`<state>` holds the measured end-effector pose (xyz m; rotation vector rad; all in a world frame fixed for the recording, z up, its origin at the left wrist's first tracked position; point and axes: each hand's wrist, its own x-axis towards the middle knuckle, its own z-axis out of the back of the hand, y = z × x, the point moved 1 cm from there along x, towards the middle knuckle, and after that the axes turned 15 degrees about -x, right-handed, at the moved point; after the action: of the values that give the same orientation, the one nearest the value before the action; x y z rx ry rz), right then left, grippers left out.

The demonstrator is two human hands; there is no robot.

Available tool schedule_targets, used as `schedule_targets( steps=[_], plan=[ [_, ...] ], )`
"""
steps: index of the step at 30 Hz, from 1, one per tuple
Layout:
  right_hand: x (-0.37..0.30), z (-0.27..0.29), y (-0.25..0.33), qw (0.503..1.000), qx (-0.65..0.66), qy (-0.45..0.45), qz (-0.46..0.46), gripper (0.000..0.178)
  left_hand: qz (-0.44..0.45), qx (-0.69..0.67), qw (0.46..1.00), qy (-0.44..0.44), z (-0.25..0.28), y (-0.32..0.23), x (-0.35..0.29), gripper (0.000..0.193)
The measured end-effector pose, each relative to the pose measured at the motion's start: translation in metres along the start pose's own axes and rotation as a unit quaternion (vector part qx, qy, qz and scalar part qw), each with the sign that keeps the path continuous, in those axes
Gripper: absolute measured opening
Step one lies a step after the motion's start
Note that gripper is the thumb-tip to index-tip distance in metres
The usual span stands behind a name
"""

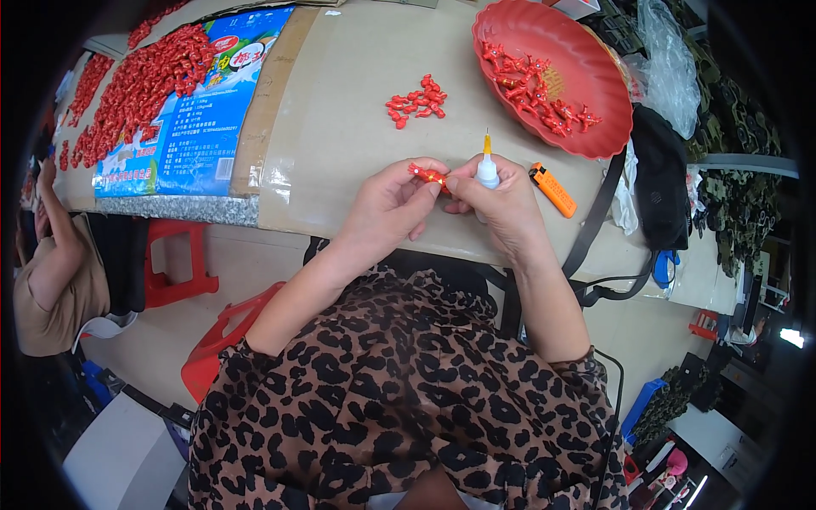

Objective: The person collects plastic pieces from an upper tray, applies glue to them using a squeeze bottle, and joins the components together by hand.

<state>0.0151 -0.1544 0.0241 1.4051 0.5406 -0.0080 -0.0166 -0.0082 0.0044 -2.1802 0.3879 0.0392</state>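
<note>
Between my two hands is a small shiny red figurine [429, 176] with a yellow patch on it. My left hand [393, 202] pinches it from the left, thumb and fingers closed. From the other side, my right hand [510, 204] touches it with thumb and fingertip. That same right hand also grips a white needle-tip glue bottle [487, 172], its yellow tip pointing away from me. Just right of the right hand lies an orange lighter [554, 192]. Farther back on the table sits a little heap of small red parts [416, 103].
At the back right, a red scalloped bowl [614, 127] holds several red figurines. A big pile of red pieces [140, 98] lies left, partly over a blue printed sheet [200, 136]. A black pouch [661, 183] with a strap is right. Another person's arm [59, 234] shows far left, by red stools [178, 263].
</note>
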Motion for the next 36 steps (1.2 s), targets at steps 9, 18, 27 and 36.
schedule_targets(
  steps=[9,18,27,36],
  plan=[
    [0.002,0.001,0.004,0.999,0.025,0.033,-0.034,0.007,-0.009,0.033,0.999,0.021,0.006,0.003,-0.003,0.020],
    [0.002,0.001,0.004,0.998,0.025,0.032,-0.044,0.006,-0.009,0.035,0.999,0.005,0.004,0.003,-0.002,0.021],
    [0.002,0.001,0.005,0.999,0.022,0.008,-0.045,0.007,0.036,0.021,0.999,-0.009,-0.002,-0.004,0.000,0.016],
    [0.004,0.004,0.005,0.998,-0.002,0.008,-0.057,0.010,0.071,0.037,0.996,-0.026,-0.003,-0.008,0.003,0.013]
  ],
)
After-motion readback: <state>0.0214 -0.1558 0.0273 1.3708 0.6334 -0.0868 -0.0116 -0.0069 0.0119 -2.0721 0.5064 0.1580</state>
